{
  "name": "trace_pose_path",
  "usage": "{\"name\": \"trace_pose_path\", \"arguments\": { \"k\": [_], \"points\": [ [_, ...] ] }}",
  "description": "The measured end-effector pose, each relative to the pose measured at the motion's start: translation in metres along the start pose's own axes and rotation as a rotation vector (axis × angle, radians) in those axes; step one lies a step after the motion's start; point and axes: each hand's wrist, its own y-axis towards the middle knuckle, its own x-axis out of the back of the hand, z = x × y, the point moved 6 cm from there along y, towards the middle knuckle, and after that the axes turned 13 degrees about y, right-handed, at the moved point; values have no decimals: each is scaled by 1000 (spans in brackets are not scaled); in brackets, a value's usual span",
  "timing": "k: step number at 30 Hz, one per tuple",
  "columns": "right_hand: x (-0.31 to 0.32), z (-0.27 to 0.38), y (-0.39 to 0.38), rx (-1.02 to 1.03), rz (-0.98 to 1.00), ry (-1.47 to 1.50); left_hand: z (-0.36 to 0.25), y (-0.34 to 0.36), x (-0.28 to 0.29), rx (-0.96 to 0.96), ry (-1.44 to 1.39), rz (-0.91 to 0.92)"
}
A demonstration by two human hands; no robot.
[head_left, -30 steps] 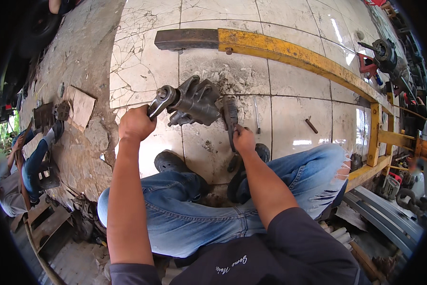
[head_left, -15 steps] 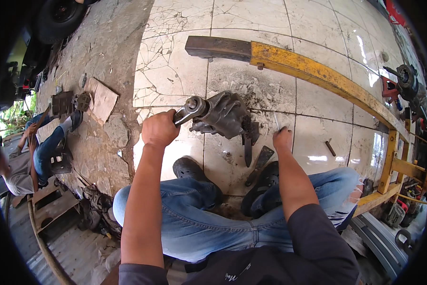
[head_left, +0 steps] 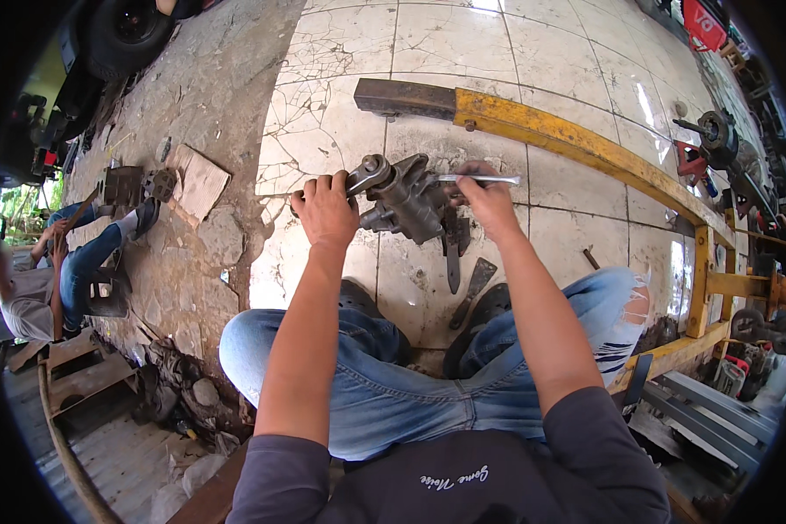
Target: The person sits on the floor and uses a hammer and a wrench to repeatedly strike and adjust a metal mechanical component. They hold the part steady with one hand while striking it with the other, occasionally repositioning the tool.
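Note:
A grey cast-metal steering gearbox [head_left: 419,199] is in front of me above the tiled floor, a lever arm bolted to its upper left. My left hand [head_left: 327,208] is closed around that lever arm. In my right hand [head_left: 487,201] is a slim silver metal tool [head_left: 498,179], lying crosswise with its left end at the gearbox's right side. I cannot make out whether that end touches the housing. Below the gearbox a dark flat blade [head_left: 452,258] points toward me. A dark scraper [head_left: 474,293] lies beside my right shoe.
A yellow steel beam frame [head_left: 567,135] runs across the far side and down the right. A small rusty rod [head_left: 591,258] lies on the tiles. At the left another person [head_left: 39,297] sits near a flat piece of cardboard [head_left: 200,183]. Dark grit lies on the tiles behind the gearbox.
My right hand has risen from near the floor to the gearbox's right side with the silver tool. My left hand and the gearbox have shifted slightly, and the gearbox has turned.

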Motion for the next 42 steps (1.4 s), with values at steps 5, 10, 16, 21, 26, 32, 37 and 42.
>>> {"name": "trace_pose_path", "arguments": {
  "k": [5, 10, 16, 21, 26, 32, 37, 42],
  "points": [
    [-23, -24, -4, -12, 16, -80, -1, -19, 15, 154, -19, 155],
    [-18, -30, 0, 91, -18, -362, 14, -15, -5, -61, -173, 259],
    [-31, -16, -1, 136, -160, -251, 9, -7, -7, -64, -182, 333],
    [-27, -32, -2, -4, -106, -164, 13, -10, -10, -45, -192, 331],
    [-28, -15, 6, 6, -341, 2, 12, -13, -6, -10, -208, 322],
    [-26, -14, 3, 118, -289, -413, 11, -10, -2, -20, -270, 360],
    [-32, -5, -5, -162, -128, -248, 9, -10, -5, 19, -291, 381],
    [-49, -32, -40, -299, 121, -176, 9, -10, 2, 20, -278, 422]
  ]
}}
